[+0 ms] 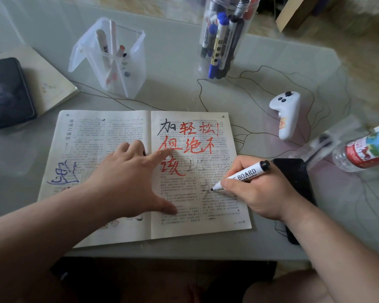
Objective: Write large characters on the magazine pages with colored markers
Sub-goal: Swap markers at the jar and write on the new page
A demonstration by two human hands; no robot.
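The magazine (pixel 217 224) lies open flat on the pale table (pixel 173 88), right in front of you, its 2 pages side by side, and both of your hands are on it. Your left hand (pixel 127 182) is spread wide with straight fingers and holds nothing. The palm presses the left page near the fold, while the index finger reaches across onto the right page and touches the red characters (pixel 190 147). The thumb rests lower on that same page.

Your right hand (pixel 256 193) sits on the outer edge of the right page, fingers curled round a white marker (pixel 243 174) with a black cap end. Its dark tip touches the printed text below the red writing, where faint grey strokes show. A black character (pixel 166 126) heads the right page, and a blue scribble (pixel 64 174) marks the left page, just beside your left forearm.

A black phone (pixel 293 171) lies under your right wrist, partly beneath the magazine's edge side. Beyond the pages stand a round clear jar (pixel 223 40) full of markers and a square clear holder (pixel 112 57) with a few pens. A white controller (pixel 286 114) and a plastic bottle (pixel 365 149) lie to your right. A dark case (pixel 7 92) rests on a notebook (pixel 50 84) to your left.
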